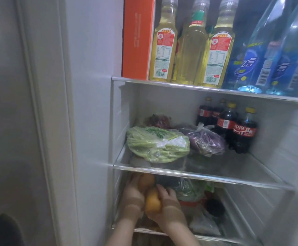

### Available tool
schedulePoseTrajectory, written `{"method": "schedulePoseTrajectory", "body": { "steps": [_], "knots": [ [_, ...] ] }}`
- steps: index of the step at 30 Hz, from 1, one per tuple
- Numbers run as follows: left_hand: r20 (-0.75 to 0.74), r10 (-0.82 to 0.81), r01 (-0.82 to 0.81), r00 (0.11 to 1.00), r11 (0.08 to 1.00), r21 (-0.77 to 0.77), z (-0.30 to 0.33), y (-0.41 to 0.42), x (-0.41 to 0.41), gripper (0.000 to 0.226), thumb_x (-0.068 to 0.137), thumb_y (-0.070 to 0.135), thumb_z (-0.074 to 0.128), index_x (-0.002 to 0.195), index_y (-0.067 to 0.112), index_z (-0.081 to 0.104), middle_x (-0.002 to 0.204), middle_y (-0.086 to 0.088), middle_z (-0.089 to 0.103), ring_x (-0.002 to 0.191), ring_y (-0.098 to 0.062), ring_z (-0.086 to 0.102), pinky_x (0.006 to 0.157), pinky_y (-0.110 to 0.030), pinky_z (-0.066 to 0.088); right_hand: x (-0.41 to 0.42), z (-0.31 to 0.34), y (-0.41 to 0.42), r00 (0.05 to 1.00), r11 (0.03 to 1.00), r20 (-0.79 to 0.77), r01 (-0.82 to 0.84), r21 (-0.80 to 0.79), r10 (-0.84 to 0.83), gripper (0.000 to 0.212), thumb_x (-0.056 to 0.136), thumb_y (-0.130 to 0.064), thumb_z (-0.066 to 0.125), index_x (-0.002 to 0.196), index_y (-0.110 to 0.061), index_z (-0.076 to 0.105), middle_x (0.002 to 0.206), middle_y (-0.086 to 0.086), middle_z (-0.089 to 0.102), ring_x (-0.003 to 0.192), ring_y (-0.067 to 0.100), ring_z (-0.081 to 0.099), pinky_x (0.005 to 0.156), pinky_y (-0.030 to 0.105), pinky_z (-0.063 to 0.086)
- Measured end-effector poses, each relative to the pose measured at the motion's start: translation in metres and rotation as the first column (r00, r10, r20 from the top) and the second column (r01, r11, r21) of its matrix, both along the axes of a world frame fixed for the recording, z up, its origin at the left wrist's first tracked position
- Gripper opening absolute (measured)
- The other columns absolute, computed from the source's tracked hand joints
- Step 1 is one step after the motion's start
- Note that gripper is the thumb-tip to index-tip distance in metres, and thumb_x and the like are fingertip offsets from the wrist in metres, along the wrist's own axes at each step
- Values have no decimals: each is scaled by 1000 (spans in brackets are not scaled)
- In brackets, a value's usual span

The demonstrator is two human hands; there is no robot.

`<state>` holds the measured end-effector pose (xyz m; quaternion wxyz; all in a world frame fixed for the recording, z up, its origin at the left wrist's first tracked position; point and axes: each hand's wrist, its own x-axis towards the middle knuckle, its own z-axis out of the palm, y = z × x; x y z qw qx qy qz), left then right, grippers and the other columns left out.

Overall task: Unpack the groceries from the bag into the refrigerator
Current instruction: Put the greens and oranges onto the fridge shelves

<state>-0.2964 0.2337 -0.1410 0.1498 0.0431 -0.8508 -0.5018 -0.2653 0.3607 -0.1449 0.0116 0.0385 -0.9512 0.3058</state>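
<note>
Both my hands reach into the lower shelf of the open refrigerator (199, 175). My left hand (133, 192) holds an orange fruit (146, 180) far in at the shelf's left side. My right hand (166, 203) grips a second orange fruit (152, 203) right beside it, nearer the front. Both fruits are partly covered by my fingers. The grocery bag is not in view.
The middle shelf holds a bag of green beans (157, 146), a bag of purple vegetables (205, 140) and several cola bottles (233, 125). The top shelf carries an orange box (137, 38), oil bottles (164, 41) and blue bottles (268, 50). Bagged greens (189, 190) lie right of my hands.
</note>
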Motion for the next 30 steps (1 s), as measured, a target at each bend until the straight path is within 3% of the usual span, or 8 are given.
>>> {"method": "schedulePoseTrajectory", "body": {
  "steps": [3,5,7,10,14,21,26,30],
  "knots": [
    [-57,72,-65,996,992,107,9,1,7,36,89,11,56,124,22,57,133,-6,55,113,-11,49,90,-9,29,-3,-1,-6,999,999,-16,34,25,-34,92,68,-41,72,146,-38,24,152,6,18,135,23,35,106,24,32],
    [-63,57,-51,996,994,94,5,5,18,46,91,21,48,137,20,47,144,-7,43,131,-18,40,109,-21,25,-3,-1,-11,997,997,-27,75,16,-74,88,72,-43,70,146,-38,23,153,7,18,133,25,38,105,26,35],
    [-76,41,-35,996,997,72,6,12,32,54,89,36,40,141,21,42,152,-4,33,140,-18,30,115,-27,21,0,1,-18,993,994,-49,110,-13,-110,74,84,-42,59,147,-37,20,154,8,16,133,26,38,105,29,36],
    [-163,16,-14,987,1000,16,12,16,47,63,84,45,37,142,22,43,154,-1,29,142,-17,27,117,-34,23,7,2,-20,990,992,-71,117,-47,-120,70,92,-42,48,150,-33,10,157,5,8,139,24,30,108,31,33],
    [-116,-50,45,992,998,-46,10,9,65,66,83,51,37,141,20,43,153,-7,31,140,-23,30,115,-30,23,19,10,-14,989,991,-60,134,-27,-135,91,82,-41,62,152,-29,4,159,2,2,145,23,15,115,32,22],
    [-151,-222,204,963,971,-127,3,15,115,52,94,36,51,142,21,41,153,-4,30,142,-21,26,116,-34,24,82,8,10,940,960,-242,268,82,-242,97,69,-39,75,149,-22,22,149,11,32,135,28,36,107,37,39],
    [-106,-417,402,903,905,-140,-12,15,174,54,96,38,48,146,32,29,157,10,15,145,-11,10,119,-30,15,153,-10,23,880,896,-242,437,82,-408,102,72,-42,78,151,-26,15,156,3,19,141,23,25,111,38,33],
    [-126,-542,516,831,836,-188,-35,2,229,53,96,35,48,146,29,31,157,9,11,146,-13,7,116,-21,5,209,-34,20,883,901,-277,421,109,-379,103,69,-26,82,150,-20,20,154,8,25,135,26,36,104,40,41]
  ]
}}
